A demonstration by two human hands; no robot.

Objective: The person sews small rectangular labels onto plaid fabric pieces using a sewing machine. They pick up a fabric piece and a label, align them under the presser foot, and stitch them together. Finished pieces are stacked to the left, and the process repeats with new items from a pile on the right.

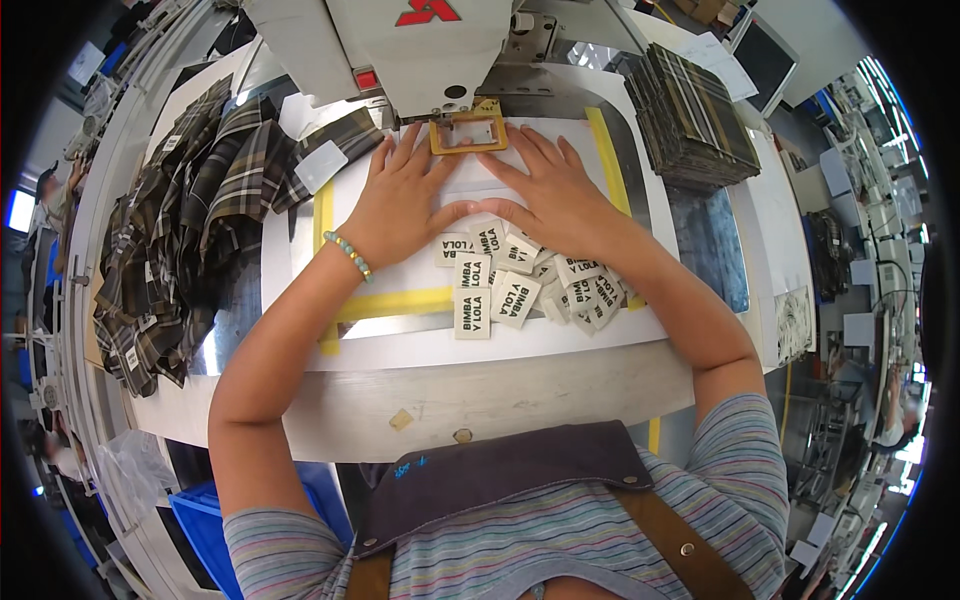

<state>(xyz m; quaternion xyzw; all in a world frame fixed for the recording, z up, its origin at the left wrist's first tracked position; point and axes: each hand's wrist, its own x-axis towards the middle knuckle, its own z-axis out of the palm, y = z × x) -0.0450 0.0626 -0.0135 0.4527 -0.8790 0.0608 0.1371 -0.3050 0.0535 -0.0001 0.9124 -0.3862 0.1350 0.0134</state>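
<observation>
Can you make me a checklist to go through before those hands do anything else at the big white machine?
1. Hands free of things: ok. The left hand and right hand are spread open, palms down, holding nothing I can see.
2. Fingers clear of the yellow frame: cannot tell. They are right at its edges, maybe touching.
3. Loose labels out of the frame: ok. They lie on the near side of it.
4. Labels in a neat pile: not ok. They are scattered and overlapping.
5. Plaid stack on the right tidy: ok.
6. Machine switched off: cannot tell.
</observation>
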